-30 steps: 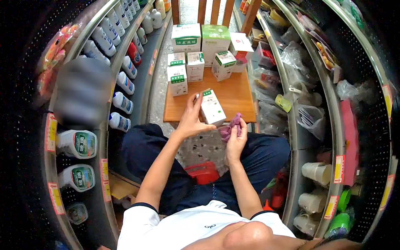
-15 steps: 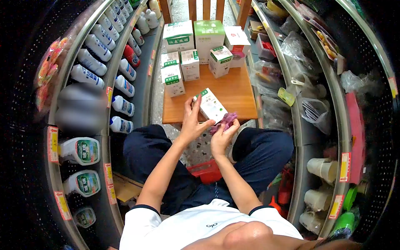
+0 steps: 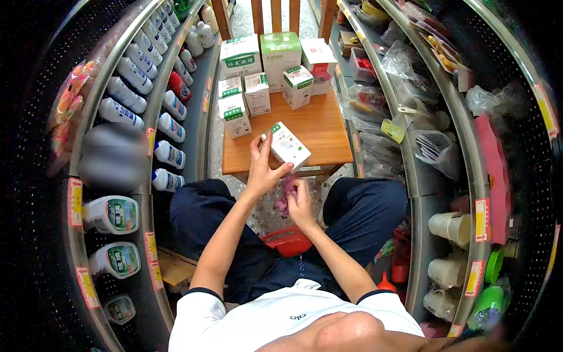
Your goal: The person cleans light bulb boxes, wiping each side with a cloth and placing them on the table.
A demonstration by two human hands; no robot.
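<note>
My left hand [image 3: 263, 166] grips a white and green light bulb box [image 3: 288, 146] by its near left side, tilted over the front of the wooden chair seat [image 3: 328, 126]. In my right hand [image 3: 301, 205] is a crumpled purple cloth [image 3: 285, 196], held below the box and apart from it. Behind the held box stand several more boxes: a small 10W box [image 3: 235, 117], another small box [image 3: 257, 97], a small box [image 3: 297, 88] at the right, a large green-topped box [image 3: 281, 58] and a white box [image 3: 319, 64] with red print.
Shelves close in on both sides. White bottles [image 3: 129, 91] and glass cleaner bottles [image 3: 117, 214] line the left one; plastic cups [image 3: 450, 229] and bagged goods [image 3: 375, 146] fill the right. A red object [image 3: 287, 242] lies between my legs.
My right hand has drawn the purple cloth off the box's near corner, down and to the left. The left hand still holds the box, and the whole view has shifted slightly.
</note>
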